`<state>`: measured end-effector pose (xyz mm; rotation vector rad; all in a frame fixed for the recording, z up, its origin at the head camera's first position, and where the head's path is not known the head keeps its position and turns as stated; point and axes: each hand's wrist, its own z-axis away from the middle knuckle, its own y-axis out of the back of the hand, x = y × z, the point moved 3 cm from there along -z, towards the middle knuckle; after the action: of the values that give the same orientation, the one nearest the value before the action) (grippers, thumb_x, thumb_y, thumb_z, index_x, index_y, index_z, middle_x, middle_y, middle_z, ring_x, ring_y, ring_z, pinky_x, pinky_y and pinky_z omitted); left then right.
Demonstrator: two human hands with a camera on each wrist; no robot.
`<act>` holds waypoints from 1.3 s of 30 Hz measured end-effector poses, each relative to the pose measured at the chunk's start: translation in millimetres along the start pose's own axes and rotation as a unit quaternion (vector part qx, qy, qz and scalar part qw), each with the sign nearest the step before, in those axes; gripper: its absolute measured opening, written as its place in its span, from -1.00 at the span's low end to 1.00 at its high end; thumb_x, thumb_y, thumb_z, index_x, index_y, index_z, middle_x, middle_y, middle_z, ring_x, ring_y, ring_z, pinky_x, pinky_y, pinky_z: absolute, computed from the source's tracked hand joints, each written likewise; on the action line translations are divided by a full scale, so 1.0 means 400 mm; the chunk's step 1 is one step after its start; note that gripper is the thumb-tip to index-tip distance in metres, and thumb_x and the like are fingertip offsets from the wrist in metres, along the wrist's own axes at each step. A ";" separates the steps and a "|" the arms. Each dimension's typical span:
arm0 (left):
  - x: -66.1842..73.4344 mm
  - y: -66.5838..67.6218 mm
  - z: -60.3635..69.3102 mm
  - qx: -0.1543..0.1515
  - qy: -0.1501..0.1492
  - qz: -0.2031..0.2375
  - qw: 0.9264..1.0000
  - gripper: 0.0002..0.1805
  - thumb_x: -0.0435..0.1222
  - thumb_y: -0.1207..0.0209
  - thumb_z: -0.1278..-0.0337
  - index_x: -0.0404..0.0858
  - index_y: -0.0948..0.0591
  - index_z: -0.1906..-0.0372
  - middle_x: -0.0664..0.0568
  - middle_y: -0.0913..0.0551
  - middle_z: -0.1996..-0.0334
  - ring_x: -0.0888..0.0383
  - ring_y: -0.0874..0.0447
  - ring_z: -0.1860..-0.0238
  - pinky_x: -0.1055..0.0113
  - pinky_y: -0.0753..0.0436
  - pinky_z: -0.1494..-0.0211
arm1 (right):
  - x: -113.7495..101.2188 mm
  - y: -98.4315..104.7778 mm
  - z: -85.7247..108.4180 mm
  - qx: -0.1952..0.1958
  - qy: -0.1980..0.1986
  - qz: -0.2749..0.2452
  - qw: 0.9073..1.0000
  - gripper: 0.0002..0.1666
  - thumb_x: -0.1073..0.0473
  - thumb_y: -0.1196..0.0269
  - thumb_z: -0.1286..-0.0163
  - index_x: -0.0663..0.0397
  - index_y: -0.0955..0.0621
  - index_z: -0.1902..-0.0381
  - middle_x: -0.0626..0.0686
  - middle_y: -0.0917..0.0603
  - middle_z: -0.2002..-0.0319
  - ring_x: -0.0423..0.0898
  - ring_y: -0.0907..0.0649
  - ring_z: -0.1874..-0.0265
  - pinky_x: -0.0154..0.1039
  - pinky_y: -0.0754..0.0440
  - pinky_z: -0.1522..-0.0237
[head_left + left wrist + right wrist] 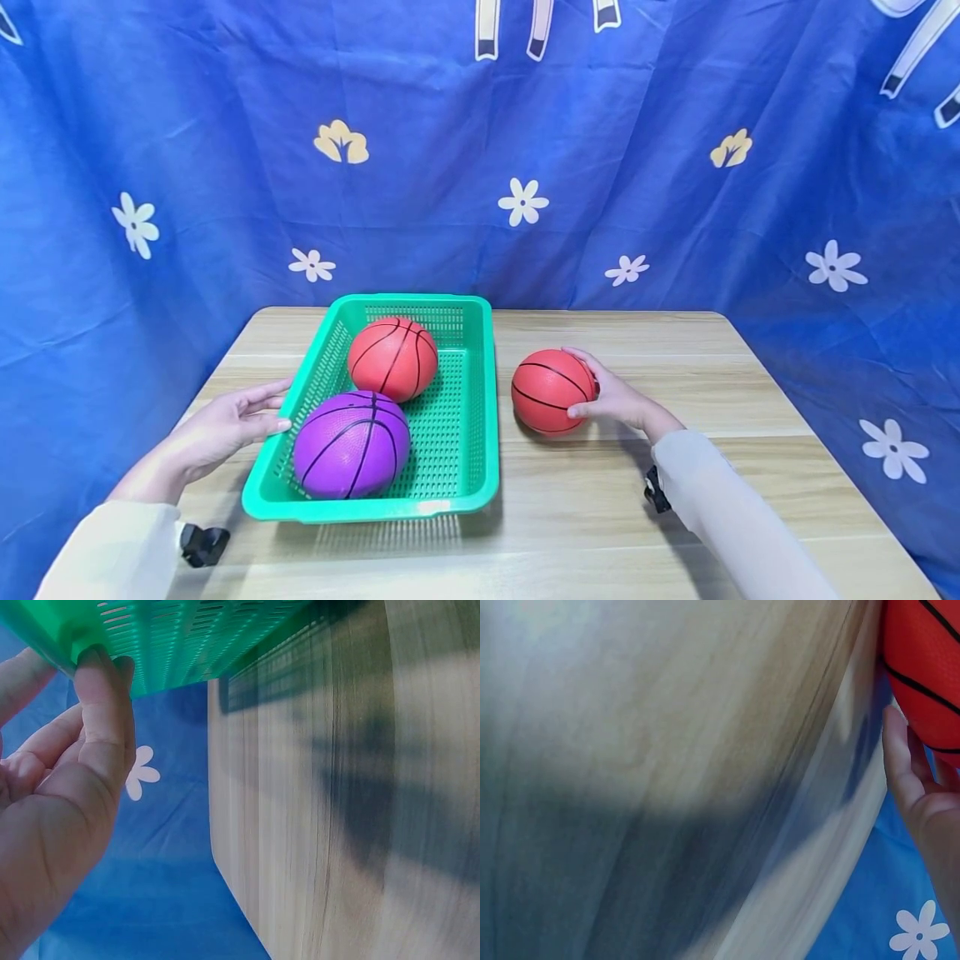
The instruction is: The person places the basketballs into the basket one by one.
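Observation:
A green plastic basket (480,492) with slotted walls stands on the wooden table, left of centre. Inside it, a purple toy basketball (351,446) sits at the near left and a red toy basketball (393,360) behind it. My left hand (217,429) touches the basket's left rim with extended fingers; in the left wrist view, fingertips meet the green basket wall (165,645). To the right of the basket, my right hand (611,400) grips a second red basketball (551,392) from its right side, thumb in front. The right wrist view shows only part of that ball (926,675).
The light wooden table (600,517) extends to the right of the basket and in front of it. A blue curtain (420,217) with white flowers hangs behind and around the table. Black wrist devices (204,546) are worn on both arms.

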<state>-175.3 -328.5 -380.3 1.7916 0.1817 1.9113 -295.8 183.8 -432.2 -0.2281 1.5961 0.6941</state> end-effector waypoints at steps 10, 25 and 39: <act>-0.003 0.000 -0.003 0.000 0.003 0.001 1.000 -0.19 -0.25 -0.17 -0.28 -0.50 -0.03 -0.43 -0.44 -0.23 -0.30 0.46 -0.49 0.03 0.44 -0.55 0.02 | -0.004 -0.001 0.002 0.020 0.002 0.012 1.000 0.07 0.23 -0.50 0.00 -0.25 -0.19 -0.40 0.14 -0.33 -0.29 0.18 -0.41 -0.19 0.04 -0.49 -0.09; 0.000 -0.002 -0.004 0.000 -0.001 0.001 1.000 -0.21 -0.27 -0.16 -0.29 -0.51 -0.03 -0.43 -0.46 -0.22 -0.31 0.48 -0.46 0.02 0.46 -0.54 0.02 | -0.059 0.043 -0.024 0.060 0.046 0.041 0.996 0.01 0.20 -0.48 -0.01 -0.13 -0.23 -0.38 0.14 -0.40 -0.23 0.14 -0.46 -0.14 0.05 -0.48 -0.09; 0.000 -0.002 0.001 0.002 -0.001 -0.002 1.000 -0.20 -0.27 -0.16 -0.28 -0.51 -0.02 -0.43 -0.47 -0.23 -0.29 0.51 -0.45 0.03 0.47 -0.53 0.02 | -0.230 0.021 -0.097 0.044 0.103 0.015 0.994 -0.01 0.26 -0.42 -0.05 -0.11 -0.20 -0.39 0.14 -0.38 -0.22 0.12 -0.47 -0.11 -0.02 -0.55 -0.04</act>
<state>-174.5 -327.9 -380.8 1.7935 0.1885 1.9086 -317.5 146.1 -342.2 -0.2167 1.8265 0.6379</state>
